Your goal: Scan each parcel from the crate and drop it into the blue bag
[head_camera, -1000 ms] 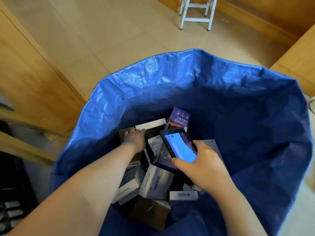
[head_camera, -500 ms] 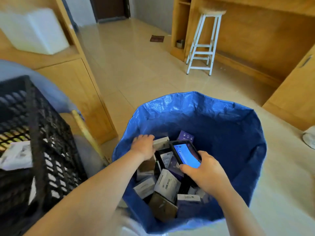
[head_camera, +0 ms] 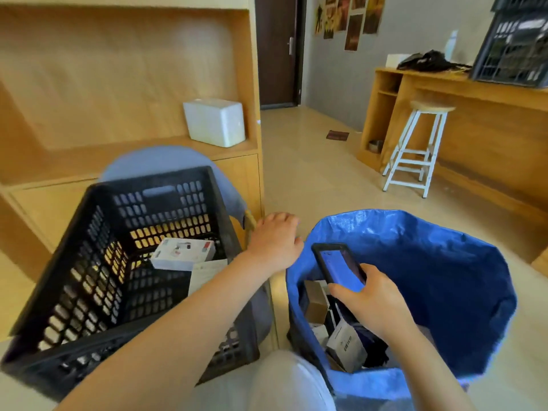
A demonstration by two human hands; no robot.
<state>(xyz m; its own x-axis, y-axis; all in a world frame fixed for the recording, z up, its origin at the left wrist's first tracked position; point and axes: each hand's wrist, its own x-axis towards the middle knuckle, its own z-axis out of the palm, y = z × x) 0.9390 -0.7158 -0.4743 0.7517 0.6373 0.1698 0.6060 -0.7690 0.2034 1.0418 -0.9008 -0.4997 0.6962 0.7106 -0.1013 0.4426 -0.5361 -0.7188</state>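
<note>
Parcels sit in two places in your head view. On the left, the black crate (head_camera: 118,262) stands tilted toward you, and a white parcel (head_camera: 182,254) with a paper sheet (head_camera: 206,272) beside it lies near its far right corner. On the right, the blue bag (head_camera: 444,280) stands open on the floor, and you can see several small boxes (head_camera: 345,345) piled in its near left part, some white, some brown, some dark.

Your left hand (head_camera: 274,243) hangs in the air between the crate and the bag, over the crate's right rim. Its fingers are loosely bent and it holds nothing. Your left forearm crosses the crate's near right corner.

Your right hand (head_camera: 373,301) is over the bag's near left side and grips a phone (head_camera: 338,266) by its lower end. The thumb lies across the lower edge of the lit blue screen, which faces up toward you. The phone is tilted, with its top end pointing away to the left, above the piled boxes and not touching them.

Farther off, a white box (head_camera: 215,121) rests on a wooden shelf (head_camera: 148,155) at the left. A white stool (head_camera: 415,149) stands by a wooden table (head_camera: 474,93) at the far right, and a second dark crate (head_camera: 513,51) sits on that table.
</note>
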